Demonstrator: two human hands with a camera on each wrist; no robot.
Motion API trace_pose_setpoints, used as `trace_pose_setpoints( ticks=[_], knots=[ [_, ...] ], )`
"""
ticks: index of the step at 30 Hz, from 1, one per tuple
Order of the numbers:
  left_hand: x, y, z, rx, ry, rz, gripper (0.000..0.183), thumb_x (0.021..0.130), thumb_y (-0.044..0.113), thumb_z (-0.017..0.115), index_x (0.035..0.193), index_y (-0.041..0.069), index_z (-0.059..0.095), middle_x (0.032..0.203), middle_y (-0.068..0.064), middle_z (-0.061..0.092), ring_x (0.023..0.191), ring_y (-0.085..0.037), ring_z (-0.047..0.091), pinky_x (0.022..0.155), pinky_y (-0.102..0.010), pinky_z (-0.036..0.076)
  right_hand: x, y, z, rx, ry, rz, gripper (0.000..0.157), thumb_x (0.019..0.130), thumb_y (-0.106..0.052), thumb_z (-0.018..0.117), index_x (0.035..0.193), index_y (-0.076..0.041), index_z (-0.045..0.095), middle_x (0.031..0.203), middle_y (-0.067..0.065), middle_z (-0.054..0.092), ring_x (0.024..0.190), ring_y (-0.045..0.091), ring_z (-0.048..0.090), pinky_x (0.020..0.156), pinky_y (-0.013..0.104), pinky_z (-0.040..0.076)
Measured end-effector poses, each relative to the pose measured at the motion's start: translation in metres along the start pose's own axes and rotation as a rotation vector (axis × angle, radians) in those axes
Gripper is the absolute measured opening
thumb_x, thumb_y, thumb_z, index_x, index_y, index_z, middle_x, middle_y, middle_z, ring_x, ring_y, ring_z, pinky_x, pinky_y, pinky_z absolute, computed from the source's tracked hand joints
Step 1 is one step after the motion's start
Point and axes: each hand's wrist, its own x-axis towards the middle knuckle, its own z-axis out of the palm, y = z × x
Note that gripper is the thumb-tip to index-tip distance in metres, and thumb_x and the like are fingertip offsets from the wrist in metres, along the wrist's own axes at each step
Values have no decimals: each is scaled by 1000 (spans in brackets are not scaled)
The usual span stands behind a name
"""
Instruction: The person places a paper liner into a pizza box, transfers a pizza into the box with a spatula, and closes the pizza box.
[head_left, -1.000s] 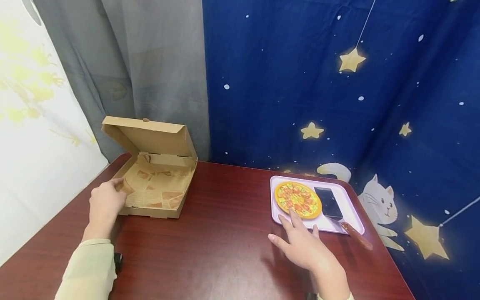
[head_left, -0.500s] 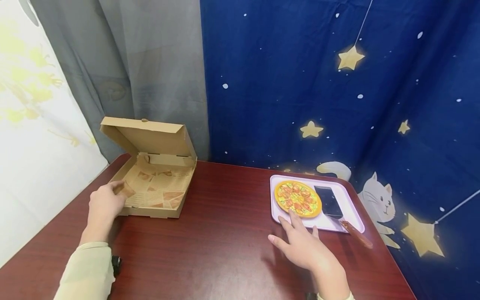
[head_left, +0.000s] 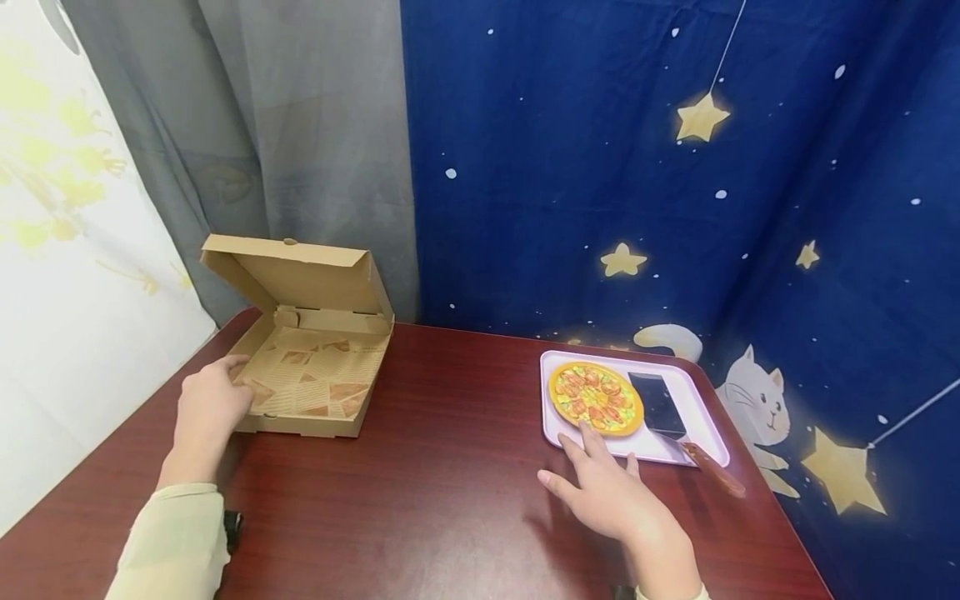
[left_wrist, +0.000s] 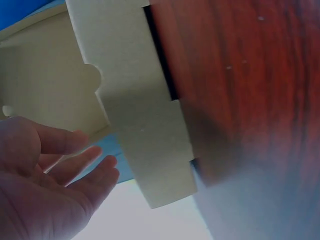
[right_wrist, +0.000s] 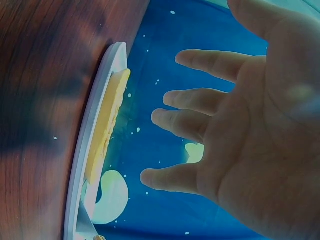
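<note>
An open cardboard pizza box point(head_left: 306, 423) stands at the left of the table, its lid raised. Printed paper liner point(head_left: 311, 375) lies flat in its bottom. My left hand point(head_left: 212, 402) is over the box's front left corner; in the left wrist view the loosely bent fingers of the left hand point(left_wrist: 55, 177) hold nothing. My right hand point(head_left: 611, 492) hovers with spread fingers near the front of a pale tray point(head_left: 696, 408). On that tray are a toy pizza point(head_left: 596, 398) and a spatula point(head_left: 657, 404). The right wrist view shows the right hand point(right_wrist: 250, 125) bare-palmed, apart from the pizza point(right_wrist: 106, 125).
The dark red wooden table point(head_left: 450, 433) extends between box and tray. The spatula's wooden handle point(head_left: 714, 472) sticks out past the tray's front right edge. A grey curtain point(head_left: 330, 125) and a blue starry curtain point(head_left: 555, 167) hang behind the table.
My left hand has let go of the liner's front left corner, which was lifted and now lies down. The liner looks flatter, at its back too. My right hand has hardly moved.
</note>
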Motion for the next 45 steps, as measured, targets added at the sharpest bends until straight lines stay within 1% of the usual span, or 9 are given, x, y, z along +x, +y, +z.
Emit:
trace_pose_setpoints(
  ticks=[4, 8, 10, 12, 15, 19, 26, 35, 45],
  knots=[
    [-5, 10, -5, 2, -8, 36, 58, 92, 9, 43, 148, -4, 55, 121, -44, 63, 68, -32, 53, 50, -35, 39, -1, 1, 0, -2, 0, 1, 82, 99, -66, 60, 159, -12, 50, 176, 25, 21, 164, 45, 21, 122, 84, 5],
    [-12, 25, -8, -4, -8, 85, 55, 96, 14, 41, 147, -3, 56, 105, -36, 68, 58, -26, 48, 48, -36, 37, -1, 1, 0, 3, -4, 5, 82, 99, -67, 59, 160, -12, 49, 176, 24, 21, 164, 46, 20, 122, 84, 4],
    [-16, 33, -10, 6, -8, 109, 51, 102, 18, 42, 147, -1, 56, 114, -38, 69, 65, -39, 60, 52, -46, 46, -2, 2, -1, 5, -5, 6, 82, 99, -67, 59, 160, -12, 49, 176, 24, 21, 164, 46, 20, 122, 84, 4],
    [-19, 41, -11, 23, -2, 150, 47, 107, 23, 44, 146, 0, 57, 126, -39, 67, 85, -55, 67, 61, -60, 53, -2, 2, -1, 4, -1, 2, 82, 99, -66, 59, 159, -11, 50, 176, 25, 21, 164, 46, 20, 122, 84, 4],
    [-24, 56, -13, 43, 6, 223, 46, 111, 28, 46, 145, 0, 58, 139, -40, 61, 121, -67, 58, 83, -77, 51, -2, 1, -1, 4, 4, -3, 82, 99, -66, 60, 159, -11, 50, 176, 25, 21, 164, 47, 20, 122, 84, 5],
    [-30, 74, -15, 48, 2, 303, 49, 113, 34, 45, 143, -2, 58, 138, -39, 62, 125, -63, 59, 94, -76, 49, -2, 1, -2, 4, 6, -2, 81, 100, -65, 60, 159, -11, 50, 176, 26, 22, 164, 47, 20, 122, 84, 4],
    [-44, 101, -17, 62, -35, 338, 54, 115, 41, 40, 143, 0, 60, 137, -37, 63, 127, -58, 60, 98, -74, 49, -1, 2, -2, 0, 7, 1, 83, 99, -67, 60, 159, -11, 50, 175, 26, 24, 164, 47, 20, 122, 84, 5],
    [-54, 109, -5, 76, -90, 366, 63, 114, 45, 43, 148, -6, 55, 148, -35, 58, 139, -57, 51, 113, -73, 42, 0, -2, -6, -10, 14, 1, 82, 100, -65, 60, 163, -14, 45, 174, 27, 25, 163, 48, 21, 120, 86, 5],
    [-80, 129, 1, 202, -153, 424, 69, 110, 58, 47, 153, 4, 56, 163, -26, 48, 150, -53, 42, 117, -78, 34, 1, -5, -8, -13, 31, -13, 82, 100, -65, 60, 164, -15, 43, 174, 27, 25, 163, 48, 21, 120, 86, 5]
  ],
)
